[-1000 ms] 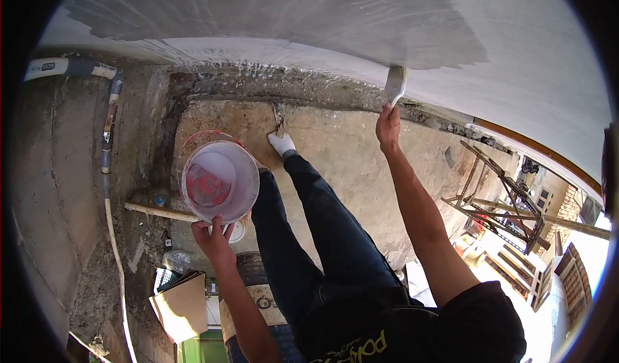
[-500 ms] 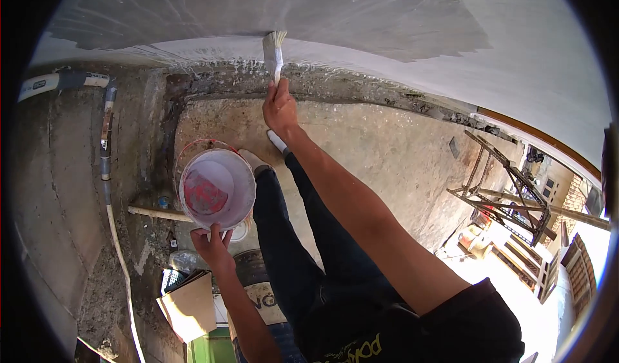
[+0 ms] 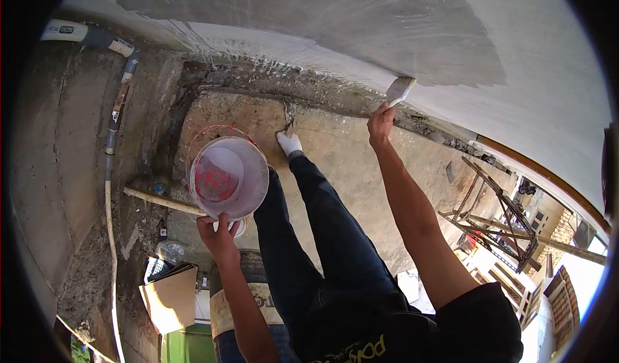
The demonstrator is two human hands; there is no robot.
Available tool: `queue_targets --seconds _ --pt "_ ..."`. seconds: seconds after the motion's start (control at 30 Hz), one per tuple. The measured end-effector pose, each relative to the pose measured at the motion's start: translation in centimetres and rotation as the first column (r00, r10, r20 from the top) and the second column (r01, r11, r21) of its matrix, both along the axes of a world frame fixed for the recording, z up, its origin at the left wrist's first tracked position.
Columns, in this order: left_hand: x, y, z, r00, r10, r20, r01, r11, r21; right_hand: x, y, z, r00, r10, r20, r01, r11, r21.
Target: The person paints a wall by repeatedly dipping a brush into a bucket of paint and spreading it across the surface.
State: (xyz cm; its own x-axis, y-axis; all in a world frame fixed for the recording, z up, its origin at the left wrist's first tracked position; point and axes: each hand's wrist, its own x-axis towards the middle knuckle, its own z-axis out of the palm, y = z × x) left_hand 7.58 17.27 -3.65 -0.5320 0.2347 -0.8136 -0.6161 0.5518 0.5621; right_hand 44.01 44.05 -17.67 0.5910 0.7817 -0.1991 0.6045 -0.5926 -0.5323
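The right hand [image 3: 380, 119] is stretched far out and up, with its fingers curled tight around the handle of a paintbrush [image 3: 399, 91]. The white bristles of the brush press on the wall [image 3: 529, 47], right at the low edge of the big grey wet patch [image 3: 309, 21] that spreads above and to the left of that hand. To the right of the brush the wall looks dry and pale. The left hand [image 3: 218, 231] is lower and closer to the body. It grips the near rim of a white bucket [image 3: 229, 176], thumb on top and the other fingers under the edge, so the bucket tips toward the camera. Inside the bucket there is white paint and a red patch at the bottom, and a thin red handle loops behind it. Between the 2 hands are the person's 2 legs in dark trousers, and 1 white shoe [image 3: 288, 144] stands on the rough concrete floor [image 3: 348, 156] just past the bucket. Left of the left hand a wooden stick [image 3: 158, 199] lies on the ground, touching the floor under the bucket. Farther left a long hose [image 3: 108, 189] runs along the ground. Below the left hand sit a piece of cardboard [image 3: 169, 296] and a round drum [image 3: 222, 298]. Far to the right of the right hand, a metal frame [image 3: 500, 208] stands in the sun.
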Motion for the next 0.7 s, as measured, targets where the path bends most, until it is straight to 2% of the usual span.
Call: queue_targets --seconds 0.07,0.13,0.2,0.27,0.33,0.4,0.47,0.53,0.7 --pt "-0.1 -0.4 -0.2 1.0 0.013 0.001 -0.013 1.0 0.001 -6.1 1.0 1.9 1.0 -0.015 -0.013 0.015 1.0 -0.011" --pt "-0.2 -0.8 -0.1 1.0 0.027 -0.003 -0.026 1.0 0.014 -11.9 1.2 0.7 0.997 0.078 -0.027 -0.076 0.995 0.059" --pt "-0.5 -1.4 -0.1 0.999 0.037 -0.018 -0.037 0.999 -0.012 -19.3 0.8 1.8 0.976 0.136 -0.168 -0.133 0.991 0.029" --pt "-0.8 -1.8 0.1 0.999 0.047 -0.023 -0.047 0.998 -0.03 -25.4 0.4 1.9 0.908 0.256 -0.331 -0.256 0.966 0.046" --pt "-1.1 -2.2 0.5 0.998 0.06 -0.02 -0.061 0.997 -0.041 -30.0 0.4 2.8 0.853 0.297 -0.429 -0.325 0.946 0.008" --pt "-1.5 -2.9 0.5 0.998 0.057 -0.029 -0.059 0.997 -0.058 -31.9 0.3 2.1 0.854 0.322 -0.408 -0.335 0.941 0.04" --pt "-1.7 -3.3 0.4 0.997 0.064 -0.037 -0.066 0.996 -0.066 -31.9 0.1 1.8 0.859 0.354 -0.37 -0.361 0.931 0.051" --pt "-1.8 -3.4 0.3 0.996 0.081 -0.042 -0.084 0.994 -0.069 -28.4 -0.5 0.8 0.863 0.395 -0.315 -0.405 0.913 0.036" --pt "-2.0 -3.5 0.5 0.992 0.127 -0.027 -0.128 0.991 -0.031 -15.1 -0.2 0.5 0.922 0.371 -0.113 -0.376 0.926 -0.021"
